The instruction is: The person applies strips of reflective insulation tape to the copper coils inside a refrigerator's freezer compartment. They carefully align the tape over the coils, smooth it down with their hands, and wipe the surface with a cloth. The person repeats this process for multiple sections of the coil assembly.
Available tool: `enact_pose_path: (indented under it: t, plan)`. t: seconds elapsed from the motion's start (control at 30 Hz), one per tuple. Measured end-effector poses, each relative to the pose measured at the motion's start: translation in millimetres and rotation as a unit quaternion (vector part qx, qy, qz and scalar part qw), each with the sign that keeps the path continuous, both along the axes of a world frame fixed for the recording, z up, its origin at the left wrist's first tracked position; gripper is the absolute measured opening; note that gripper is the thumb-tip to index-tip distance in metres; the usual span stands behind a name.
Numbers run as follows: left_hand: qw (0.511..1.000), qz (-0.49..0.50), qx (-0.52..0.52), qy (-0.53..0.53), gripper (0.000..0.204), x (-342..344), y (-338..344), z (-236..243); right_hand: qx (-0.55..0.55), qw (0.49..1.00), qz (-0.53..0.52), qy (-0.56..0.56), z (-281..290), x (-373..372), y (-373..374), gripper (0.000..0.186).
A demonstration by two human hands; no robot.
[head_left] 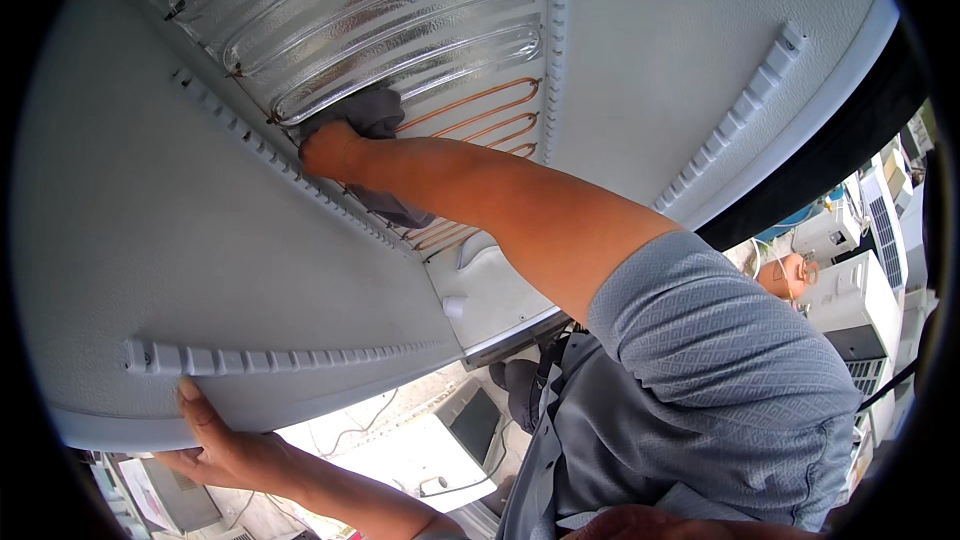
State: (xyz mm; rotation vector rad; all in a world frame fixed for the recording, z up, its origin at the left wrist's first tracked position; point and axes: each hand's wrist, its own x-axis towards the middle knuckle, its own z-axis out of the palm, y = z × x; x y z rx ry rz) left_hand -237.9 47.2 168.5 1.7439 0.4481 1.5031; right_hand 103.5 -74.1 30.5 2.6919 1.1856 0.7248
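Right hand (328, 148) grips gray cloth (376, 113).
Cloth looks soft, light, best held bunched; left hand (222, 448) clasps fridge edge (120, 430).

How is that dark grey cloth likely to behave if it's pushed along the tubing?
The dark grey cloth is probably floppy: it bunches in folds around the right hand. Being thin-looking, it's likely light. It may catch rather than slide smoothly, since the copper tubes beside it form raised loops.
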Motion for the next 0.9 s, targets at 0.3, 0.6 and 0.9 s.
enact_pose_path:
  t: [0.3,0.6,0.9]
  plan:
    - [0.999,-0.022,0.008,-0.023,0.081,-2,2,1,0.022,0.999,-0.048,-0.006,-7,-1,-99,0.015]
    - [1.0,-0.025,0.015,-0.009,0.086,3,5,-1,0.222,0.951,-0.21,-0.052,-36,-39,-243,0.028]
    - [1.0,-0.017,0.021,0.004,0.087,-1,8,-1,0.653,0.657,-0.365,-0.095,-59,-38,-224,0.028]
